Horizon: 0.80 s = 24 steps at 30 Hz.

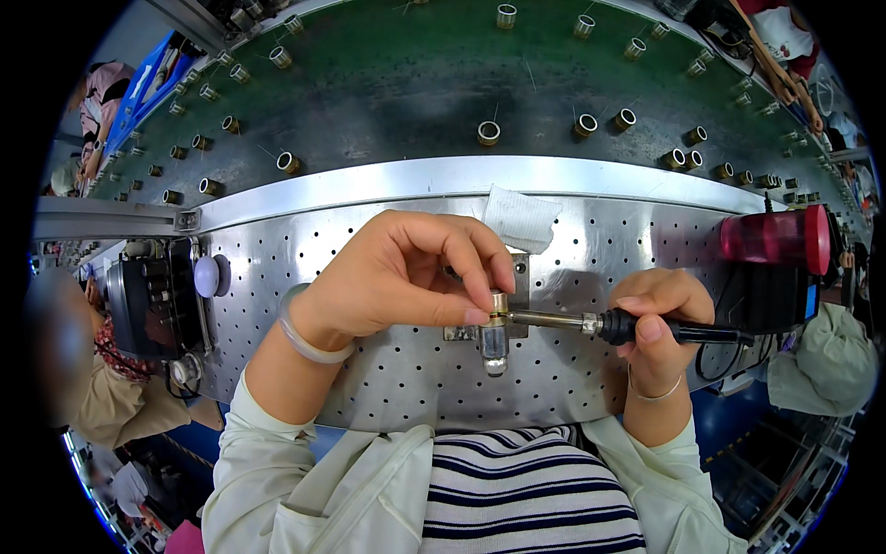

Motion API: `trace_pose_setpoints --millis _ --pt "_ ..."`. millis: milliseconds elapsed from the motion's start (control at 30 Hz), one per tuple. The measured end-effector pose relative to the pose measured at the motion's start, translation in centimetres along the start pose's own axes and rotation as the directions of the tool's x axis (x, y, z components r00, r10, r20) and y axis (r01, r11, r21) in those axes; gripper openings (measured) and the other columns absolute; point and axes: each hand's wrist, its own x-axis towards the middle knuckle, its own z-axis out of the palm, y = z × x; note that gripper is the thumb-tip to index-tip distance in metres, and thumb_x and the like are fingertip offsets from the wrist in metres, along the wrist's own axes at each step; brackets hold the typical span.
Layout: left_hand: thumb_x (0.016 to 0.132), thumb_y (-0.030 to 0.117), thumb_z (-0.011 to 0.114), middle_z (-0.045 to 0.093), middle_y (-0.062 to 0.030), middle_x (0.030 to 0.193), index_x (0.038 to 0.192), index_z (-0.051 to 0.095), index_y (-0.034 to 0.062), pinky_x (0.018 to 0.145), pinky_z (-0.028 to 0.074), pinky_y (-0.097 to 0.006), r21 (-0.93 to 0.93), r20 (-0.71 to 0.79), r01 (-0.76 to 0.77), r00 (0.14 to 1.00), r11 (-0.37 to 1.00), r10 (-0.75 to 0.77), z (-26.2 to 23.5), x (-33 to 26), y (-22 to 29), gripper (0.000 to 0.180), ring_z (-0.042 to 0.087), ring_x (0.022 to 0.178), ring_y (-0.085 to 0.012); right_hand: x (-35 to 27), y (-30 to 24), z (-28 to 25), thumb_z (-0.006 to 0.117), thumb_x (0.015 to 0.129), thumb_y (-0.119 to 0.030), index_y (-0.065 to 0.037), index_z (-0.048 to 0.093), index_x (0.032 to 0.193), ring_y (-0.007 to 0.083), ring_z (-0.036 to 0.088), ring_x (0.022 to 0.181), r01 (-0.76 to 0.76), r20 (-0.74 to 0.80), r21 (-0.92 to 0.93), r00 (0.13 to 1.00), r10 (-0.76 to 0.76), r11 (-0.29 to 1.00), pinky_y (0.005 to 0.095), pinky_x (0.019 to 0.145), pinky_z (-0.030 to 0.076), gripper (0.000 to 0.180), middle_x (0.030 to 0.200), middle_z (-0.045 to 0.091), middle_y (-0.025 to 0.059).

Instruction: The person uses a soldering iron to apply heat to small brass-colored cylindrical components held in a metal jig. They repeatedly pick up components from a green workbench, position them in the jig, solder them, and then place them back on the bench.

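My left hand pinches a small metal cylinder part between thumb and fingertips, just above a short upright metal post. The post stands in front of a steel block with holes, which my fingers partly hide. From the right, my right hand grips the black handle of a soldering iron. Its metal shaft lies roughly level, and its tip meets or nearly meets the part at my left fingertips; contact is too small to make out.
A perforated metal worktop lies under my hands, with a white cloth beyond them. Behind a metal rail, a green conveyor belt carries several metal sleeves with thin wires. A red cylinder stands right, a black device left. People sit nearby.
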Motion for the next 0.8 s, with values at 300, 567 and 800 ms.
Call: trace_pose_setpoints --millis 300,567,800 --pt "0.067 -0.008 0.073 0.061 -0.0169 0.098 0.075 0.068 0.0012 0.08 0.049 -0.027 0.043 0.037 -0.048 0.998 0.998 0.046 -0.4 0.0 -0.27 0.013 0.06 0.086 -0.0188 -0.12 -0.04 -0.46 0.073 0.072 -0.005 0.005 0.062 0.079 0.0159 0.056 0.053 0.012 0.012 -0.04 1.0 -0.011 0.999 0.024 0.05 0.044 0.016 0.065 0.06 0.0103" --pt "0.067 -0.007 0.074 0.062 -0.0168 0.097 0.075 0.069 0.0014 0.081 0.049 -0.027 0.046 0.033 -0.036 0.999 0.998 0.035 -0.37 -0.01 -0.19 0.013 0.06 0.086 -0.0189 -0.24 -0.02 -0.7 0.076 0.069 -0.007 0.004 0.063 0.078 0.0171 0.057 0.056 0.014 0.018 -0.076 1.0 -0.013 0.997 0.0245 0.052 0.044 0.02 0.068 0.062 0.0109" --pt "0.067 -0.007 0.075 0.062 -0.0166 0.097 0.075 0.069 0.0015 0.08 0.049 -0.027 0.037 0.036 -0.043 0.999 0.998 0.041 -0.42 0.05 -0.32 0.013 0.06 0.086 -0.019 -0.05 0.09 -0.83 0.076 0.07 -0.007 0.004 0.063 0.078 0.0171 0.057 0.055 0.06 0.058 -0.112 0.997 -0.053 0.992 0.0238 0.051 0.044 0.019 0.067 0.061 0.0107"
